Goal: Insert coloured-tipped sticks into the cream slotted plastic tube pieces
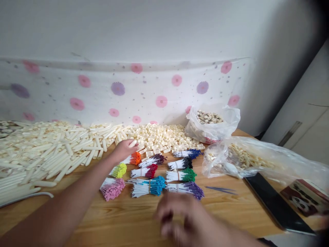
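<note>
My left hand (123,151) is closed round a short cream plastic piece (133,143), at the front edge of the pile of cream clip-like parts (160,135). Blurred by motion, my right hand (181,216) hovers near the table front with curled fingers; whether it holds anything is unclear. Between the hands lie banded bundles of white sticks with coloured tips, among them orange (135,158), pink (112,189), blue (156,185), green (189,175) and purple (194,189). The purple bundle is closest to my right hand.
Long cream tubes (74,151) are heaped at the left, near a white cable (43,193). A plastic bag of parts (226,118) and another clear bag (246,156) lie at the right. Tweezers (222,189), a black phone-like slab (277,202) and a panda-printed box (304,198) are also there.
</note>
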The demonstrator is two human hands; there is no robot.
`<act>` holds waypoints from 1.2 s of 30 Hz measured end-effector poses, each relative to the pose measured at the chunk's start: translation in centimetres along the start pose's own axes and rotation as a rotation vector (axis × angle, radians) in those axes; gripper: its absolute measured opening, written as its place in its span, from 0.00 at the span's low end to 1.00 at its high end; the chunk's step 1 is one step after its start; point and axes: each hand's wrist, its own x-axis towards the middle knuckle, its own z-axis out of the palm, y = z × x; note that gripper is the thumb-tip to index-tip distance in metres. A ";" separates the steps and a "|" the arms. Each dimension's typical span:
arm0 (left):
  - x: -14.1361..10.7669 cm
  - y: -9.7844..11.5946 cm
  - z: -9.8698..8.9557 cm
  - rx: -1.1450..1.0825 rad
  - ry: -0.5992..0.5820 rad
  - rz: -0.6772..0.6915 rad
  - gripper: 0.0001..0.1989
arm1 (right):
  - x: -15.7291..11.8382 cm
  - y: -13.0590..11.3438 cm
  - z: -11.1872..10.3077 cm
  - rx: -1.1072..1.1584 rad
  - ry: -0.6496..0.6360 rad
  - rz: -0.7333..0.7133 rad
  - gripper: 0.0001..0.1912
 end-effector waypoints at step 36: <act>-7.9 8.6 7.9 -0.626 -0.418 0.378 0.13 | 0.7 4.4 -7.1 0.161 0.552 0.368 0.09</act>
